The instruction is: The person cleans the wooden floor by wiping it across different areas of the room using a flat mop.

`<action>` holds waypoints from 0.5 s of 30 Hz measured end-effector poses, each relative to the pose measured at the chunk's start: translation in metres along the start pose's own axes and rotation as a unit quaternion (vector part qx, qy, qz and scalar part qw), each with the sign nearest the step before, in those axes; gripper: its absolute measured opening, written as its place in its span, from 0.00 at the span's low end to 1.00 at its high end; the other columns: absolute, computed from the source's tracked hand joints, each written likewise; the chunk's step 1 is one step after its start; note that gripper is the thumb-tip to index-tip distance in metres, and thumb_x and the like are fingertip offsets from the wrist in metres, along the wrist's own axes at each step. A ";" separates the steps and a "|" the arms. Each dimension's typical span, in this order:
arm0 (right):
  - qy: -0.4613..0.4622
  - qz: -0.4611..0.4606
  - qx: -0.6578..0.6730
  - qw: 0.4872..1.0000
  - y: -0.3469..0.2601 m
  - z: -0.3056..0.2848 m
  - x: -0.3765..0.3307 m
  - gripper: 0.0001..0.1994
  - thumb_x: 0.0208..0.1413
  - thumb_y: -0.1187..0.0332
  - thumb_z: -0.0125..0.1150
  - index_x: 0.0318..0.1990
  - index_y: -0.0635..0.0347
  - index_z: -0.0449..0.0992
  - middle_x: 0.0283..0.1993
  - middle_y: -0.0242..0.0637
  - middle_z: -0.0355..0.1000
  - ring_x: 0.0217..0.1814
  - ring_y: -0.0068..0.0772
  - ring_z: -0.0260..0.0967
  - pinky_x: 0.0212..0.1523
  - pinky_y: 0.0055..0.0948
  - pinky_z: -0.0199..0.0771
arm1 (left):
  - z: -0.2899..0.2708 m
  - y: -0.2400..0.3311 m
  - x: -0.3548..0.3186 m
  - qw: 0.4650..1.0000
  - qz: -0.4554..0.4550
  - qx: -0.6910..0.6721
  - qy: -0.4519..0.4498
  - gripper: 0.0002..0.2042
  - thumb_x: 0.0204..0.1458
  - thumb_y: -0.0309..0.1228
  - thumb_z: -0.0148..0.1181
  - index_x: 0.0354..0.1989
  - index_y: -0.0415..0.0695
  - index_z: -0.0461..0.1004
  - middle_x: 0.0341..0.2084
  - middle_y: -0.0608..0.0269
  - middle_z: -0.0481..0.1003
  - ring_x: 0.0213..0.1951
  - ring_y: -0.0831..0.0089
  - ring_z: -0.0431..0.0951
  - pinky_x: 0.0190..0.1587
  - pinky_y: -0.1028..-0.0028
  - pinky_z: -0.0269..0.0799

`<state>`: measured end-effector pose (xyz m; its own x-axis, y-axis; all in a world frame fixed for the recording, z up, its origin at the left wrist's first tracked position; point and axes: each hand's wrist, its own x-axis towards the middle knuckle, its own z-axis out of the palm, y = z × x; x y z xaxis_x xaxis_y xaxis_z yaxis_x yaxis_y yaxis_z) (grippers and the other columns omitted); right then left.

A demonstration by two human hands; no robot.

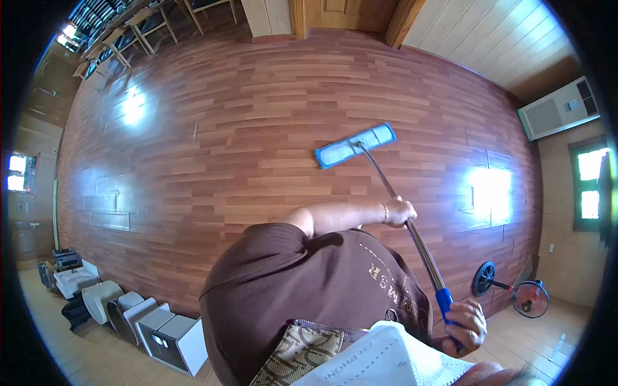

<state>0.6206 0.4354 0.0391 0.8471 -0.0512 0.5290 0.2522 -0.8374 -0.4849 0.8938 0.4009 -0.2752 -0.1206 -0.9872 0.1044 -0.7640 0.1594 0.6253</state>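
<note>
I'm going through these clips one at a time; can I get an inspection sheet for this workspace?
Surface: reddish-brown wood-look floor, shining brightly in places.
Job's things: a mop with a flat, pale blue head, set down on the floor.
Clutter: standing fan at right; white cabinet among other items at lower left, some hard to identify.
Grippers: bare hands; left hand grips the mop's pole partway up, right hand holds its blue grip.
Cables: nothing seen clearly.
Surroundings: chairs at upper left, wooden door at top, white air conditioner and window at right.
</note>
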 end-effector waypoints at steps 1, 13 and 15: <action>-0.006 -0.019 -0.003 1.000 -0.003 -0.003 -0.004 0.11 0.44 0.58 0.61 0.31 0.55 0.74 0.29 0.36 0.76 0.37 0.43 0.76 0.35 0.39 0.71 | -0.002 0.014 0.010 0.999 0.032 0.001 -0.041 0.07 0.40 0.38 0.63 0.23 0.51 0.74 0.23 0.62 0.76 0.37 0.58 0.77 0.42 0.50 0.66; 0.061 -0.021 0.039 0.997 0.025 0.013 0.046 0.12 0.50 0.58 0.60 0.25 0.57 0.71 0.30 0.40 0.68 0.31 0.41 0.64 0.32 0.38 0.65 | -0.054 -0.030 -0.006 0.997 -0.032 0.052 0.047 0.03 0.36 0.32 0.57 0.22 0.55 0.74 0.22 0.65 0.77 0.34 0.60 0.79 0.37 0.52 0.64; 0.099 -0.054 0.046 0.993 0.055 0.028 0.045 0.12 0.40 0.58 0.65 0.24 0.56 0.73 0.26 0.37 0.69 0.27 0.40 0.64 0.29 0.38 0.66 | -0.043 -0.075 -0.007 0.982 -0.027 0.108 0.152 0.02 0.32 0.35 0.58 0.17 0.58 0.73 0.16 0.68 0.73 0.28 0.60 0.77 0.26 0.54 0.62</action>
<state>0.6861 0.4021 0.0168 0.7069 -0.0763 0.7032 0.3865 -0.7910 -0.4743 0.9793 0.3961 -0.2896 0.0939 -0.9419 0.3225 -0.8845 0.0698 0.4612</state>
